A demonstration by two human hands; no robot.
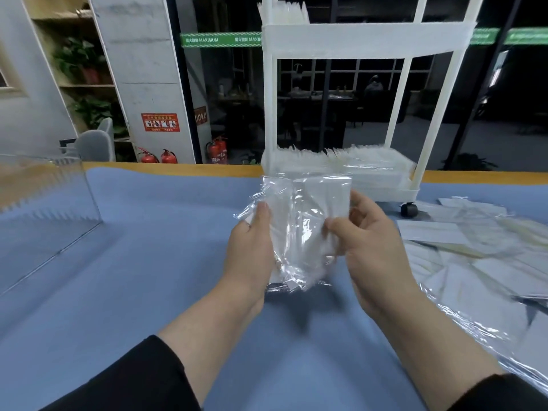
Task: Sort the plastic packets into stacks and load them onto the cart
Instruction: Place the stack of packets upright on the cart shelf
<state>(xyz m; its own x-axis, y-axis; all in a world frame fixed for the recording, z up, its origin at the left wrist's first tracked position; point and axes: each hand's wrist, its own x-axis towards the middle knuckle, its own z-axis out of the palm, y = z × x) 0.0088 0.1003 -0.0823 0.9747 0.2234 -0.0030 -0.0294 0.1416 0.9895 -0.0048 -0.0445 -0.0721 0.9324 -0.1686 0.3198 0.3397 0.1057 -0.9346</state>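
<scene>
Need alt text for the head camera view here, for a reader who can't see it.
Both hands, left hand and right hand, hold a stack of clear plastic packets upright above a blue table. Behind it stands a white wheeled cart with packets on its shelves, and loose packets lie spread to the right.

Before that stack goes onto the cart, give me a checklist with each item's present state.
1. Left hand holds the stack of packets: ok, fingers curl round its left edge.
2. Right hand holds it too: ok, thumb and fingers pinch the right edge.
3. Stack squared up: not ok, the wrappers splay and corners stick out at the bottom.
4. Room on the cart's lower tray: cannot tell, it already holds rows of packets.
5. Path to the cart: ok, only blue table cover lies between.
6. Loose packets left to sort: not ok, a pile remains at right.
</scene>
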